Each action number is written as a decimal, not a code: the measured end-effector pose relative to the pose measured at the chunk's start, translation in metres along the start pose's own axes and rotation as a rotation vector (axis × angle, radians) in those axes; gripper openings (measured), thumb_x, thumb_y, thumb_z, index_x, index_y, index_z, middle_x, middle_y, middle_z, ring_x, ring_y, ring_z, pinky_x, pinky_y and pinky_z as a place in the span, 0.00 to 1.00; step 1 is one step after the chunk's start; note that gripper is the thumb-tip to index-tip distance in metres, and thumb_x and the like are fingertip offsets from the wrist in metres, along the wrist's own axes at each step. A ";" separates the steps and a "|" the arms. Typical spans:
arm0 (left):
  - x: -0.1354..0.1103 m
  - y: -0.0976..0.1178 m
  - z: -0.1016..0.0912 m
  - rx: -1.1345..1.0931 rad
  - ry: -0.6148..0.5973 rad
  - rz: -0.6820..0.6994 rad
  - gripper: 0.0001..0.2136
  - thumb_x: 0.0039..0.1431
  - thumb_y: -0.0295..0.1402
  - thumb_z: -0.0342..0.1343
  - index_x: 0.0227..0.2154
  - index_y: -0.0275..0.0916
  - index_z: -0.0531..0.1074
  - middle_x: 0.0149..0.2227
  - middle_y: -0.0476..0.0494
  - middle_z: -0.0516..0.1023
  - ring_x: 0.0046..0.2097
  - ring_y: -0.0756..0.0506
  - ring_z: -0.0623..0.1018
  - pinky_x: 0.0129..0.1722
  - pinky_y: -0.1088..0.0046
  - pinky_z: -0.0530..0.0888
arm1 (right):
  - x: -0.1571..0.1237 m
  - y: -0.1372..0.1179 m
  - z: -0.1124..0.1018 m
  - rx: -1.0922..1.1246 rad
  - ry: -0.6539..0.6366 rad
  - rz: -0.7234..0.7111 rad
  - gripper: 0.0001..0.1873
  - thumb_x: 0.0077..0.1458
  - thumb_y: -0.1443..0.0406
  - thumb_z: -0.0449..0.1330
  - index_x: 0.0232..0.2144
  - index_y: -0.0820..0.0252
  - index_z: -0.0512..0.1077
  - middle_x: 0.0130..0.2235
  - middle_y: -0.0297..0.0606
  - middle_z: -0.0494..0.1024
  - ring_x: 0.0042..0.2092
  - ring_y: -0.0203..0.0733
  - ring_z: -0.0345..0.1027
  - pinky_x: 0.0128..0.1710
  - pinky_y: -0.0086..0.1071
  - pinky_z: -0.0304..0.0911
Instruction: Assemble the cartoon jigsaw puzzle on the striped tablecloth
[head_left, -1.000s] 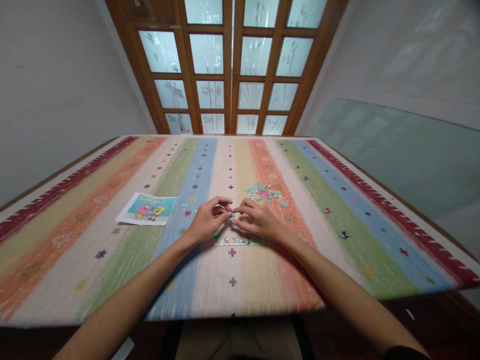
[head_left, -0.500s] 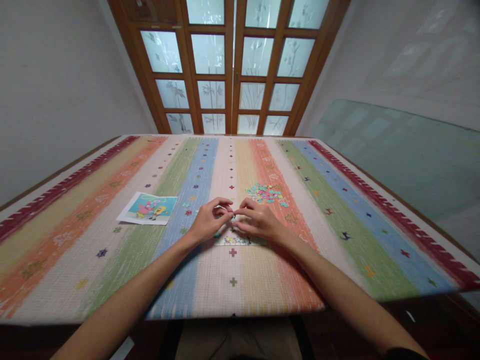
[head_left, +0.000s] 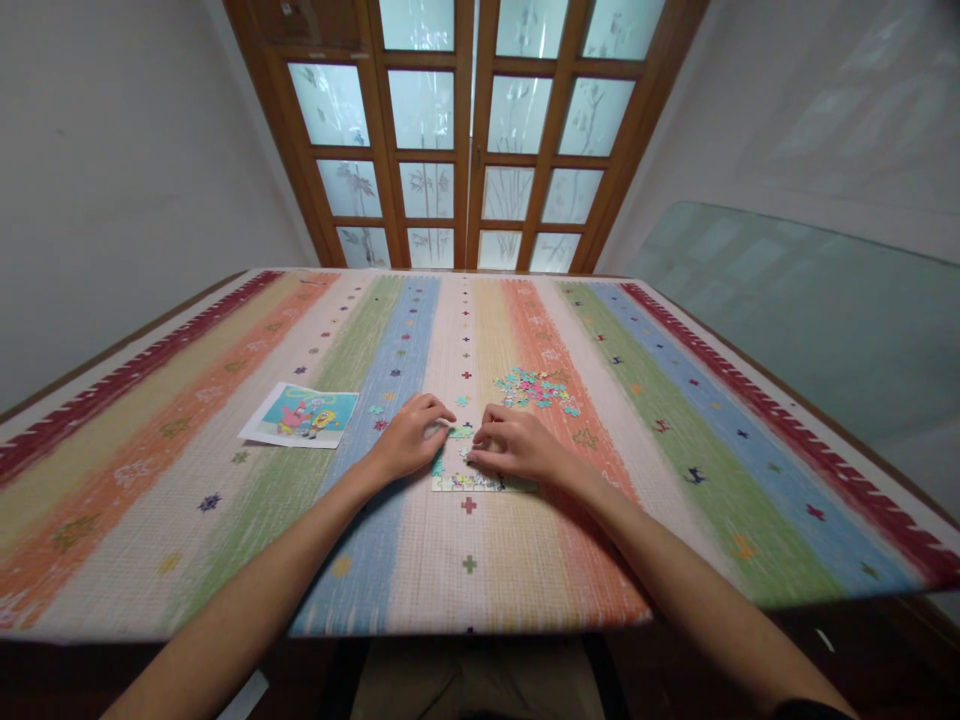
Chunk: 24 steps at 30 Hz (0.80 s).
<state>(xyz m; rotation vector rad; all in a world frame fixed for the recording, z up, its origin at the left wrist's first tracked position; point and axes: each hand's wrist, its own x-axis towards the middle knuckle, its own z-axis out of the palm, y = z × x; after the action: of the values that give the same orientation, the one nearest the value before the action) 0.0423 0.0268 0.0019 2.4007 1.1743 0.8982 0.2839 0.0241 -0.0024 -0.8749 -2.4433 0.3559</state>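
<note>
A partly joined jigsaw puzzle (head_left: 452, 480) lies near the front of the table, its pieces teal along the left side and mixed colours at the bottom. My left hand (head_left: 411, 438) rests at its upper left, fingers curled and thumb close to the forefinger; whatever they hold is hidden. Over the right part of the puzzle, my right hand (head_left: 519, 445) pinches a small pale puzzle piece (head_left: 466, 455) low above the board. Behind my right hand is a heap of loose puzzle pieces (head_left: 536, 388), teal, pink and yellow.
A printed cartoon picture (head_left: 304, 415) lies to the left. A few single pieces (head_left: 377, 409) sit beyond my left hand. The striped tablecloth (head_left: 469, 600) covers the table. Wooden glazed doors (head_left: 469, 160) stand behind, and a pale glass panel (head_left: 795, 330) leans at the right.
My hands were together with fingertips meeting above the puzzle; now they are apart. The left has drawn back to the left, and the right has lowered slightly towards the puzzle.
</note>
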 end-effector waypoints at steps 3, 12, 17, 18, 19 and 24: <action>-0.002 -0.002 0.003 0.041 -0.022 0.036 0.08 0.63 0.28 0.55 0.39 0.40 0.79 0.39 0.42 0.77 0.45 0.41 0.75 0.50 0.59 0.72 | 0.001 -0.002 0.002 -0.005 -0.041 0.027 0.07 0.59 0.60 0.68 0.34 0.58 0.80 0.36 0.37 0.75 0.34 0.38 0.68 0.35 0.32 0.59; -0.002 -0.005 0.009 0.113 -0.069 0.052 0.07 0.65 0.31 0.56 0.39 0.41 0.79 0.39 0.42 0.76 0.45 0.40 0.74 0.50 0.60 0.71 | 0.002 -0.001 -0.004 -0.069 -0.132 0.012 0.08 0.58 0.70 0.62 0.38 0.57 0.81 0.38 0.39 0.75 0.34 0.39 0.67 0.34 0.33 0.58; -0.004 -0.008 0.011 0.114 -0.054 0.106 0.08 0.66 0.31 0.55 0.39 0.40 0.79 0.39 0.41 0.76 0.44 0.41 0.74 0.48 0.60 0.71 | 0.001 0.003 -0.012 -0.135 -0.125 0.064 0.12 0.58 0.72 0.59 0.40 0.57 0.81 0.39 0.41 0.76 0.35 0.40 0.67 0.35 0.34 0.58; -0.005 -0.009 0.011 0.115 -0.049 0.121 0.08 0.67 0.31 0.55 0.39 0.40 0.79 0.39 0.41 0.76 0.44 0.41 0.74 0.48 0.60 0.71 | 0.001 0.002 -0.014 -0.144 -0.117 0.093 0.10 0.58 0.70 0.60 0.39 0.57 0.81 0.39 0.41 0.76 0.35 0.40 0.67 0.34 0.34 0.57; -0.005 -0.009 0.012 0.118 -0.045 0.136 0.08 0.67 0.31 0.54 0.40 0.40 0.79 0.39 0.41 0.76 0.44 0.41 0.74 0.48 0.60 0.71 | 0.001 0.001 -0.015 -0.153 -0.114 0.123 0.08 0.58 0.67 0.62 0.38 0.58 0.81 0.39 0.41 0.76 0.35 0.40 0.66 0.34 0.34 0.56; -0.007 -0.010 0.013 0.154 -0.050 0.219 0.09 0.68 0.29 0.53 0.42 0.41 0.78 0.41 0.41 0.77 0.44 0.41 0.74 0.46 0.61 0.71 | 0.003 -0.008 -0.018 -0.187 -0.167 0.205 0.10 0.55 0.59 0.68 0.34 0.59 0.79 0.40 0.42 0.75 0.36 0.40 0.65 0.33 0.33 0.54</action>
<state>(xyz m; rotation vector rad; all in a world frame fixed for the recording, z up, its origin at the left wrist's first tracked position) 0.0410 0.0273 -0.0160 2.7004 1.0098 0.8313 0.2880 0.0214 0.0169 -1.2261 -2.5769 0.2864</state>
